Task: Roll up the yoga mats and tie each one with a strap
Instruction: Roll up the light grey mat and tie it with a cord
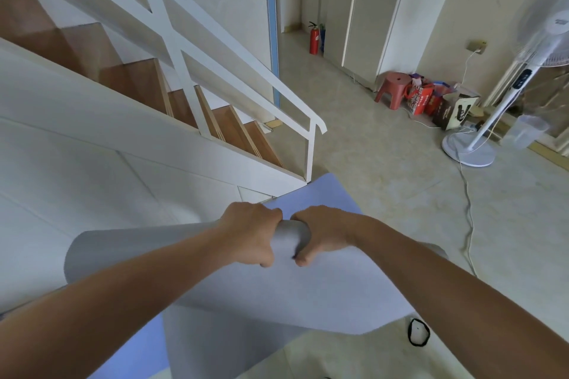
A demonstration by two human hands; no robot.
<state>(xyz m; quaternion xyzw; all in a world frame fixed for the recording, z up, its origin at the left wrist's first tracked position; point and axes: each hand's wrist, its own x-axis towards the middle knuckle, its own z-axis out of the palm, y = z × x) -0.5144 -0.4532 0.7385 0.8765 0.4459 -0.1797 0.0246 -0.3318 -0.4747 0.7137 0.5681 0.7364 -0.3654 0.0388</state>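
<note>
Fingers of both hands are curling over the top of a half-rolled mat, with the thumbs tucking in underneath, so each hand is gripping the rolled part. The left hand and right hand are sitting almost knuckle to knuckle, with a small patch of grey showing between them. The roll is stretching away to the left, grey on the outside. The loose part of the mat is spreading out lilac below the hands, toward the camera, and one corner is poking out beyond them near the foot of the stairs.

The mat is looking thin, soft and light, bending easily and not breakable. Its foam-like face is probably giving a sure grip rather than sliding. With both hands holding one spot, the long left end is hanging free and is likely to loosen or skew. Taking hold further apart, nearer each end, would probably be keeping the roll even and tight.

Counting: two hands are working. One black strap is lying in a loop on the floor, just beside the right forearm and apart from the mat. One mat is certainly showing. A bluer strip at lower left may be a second mat or part of the same one, and the view is not settling which.
</note>
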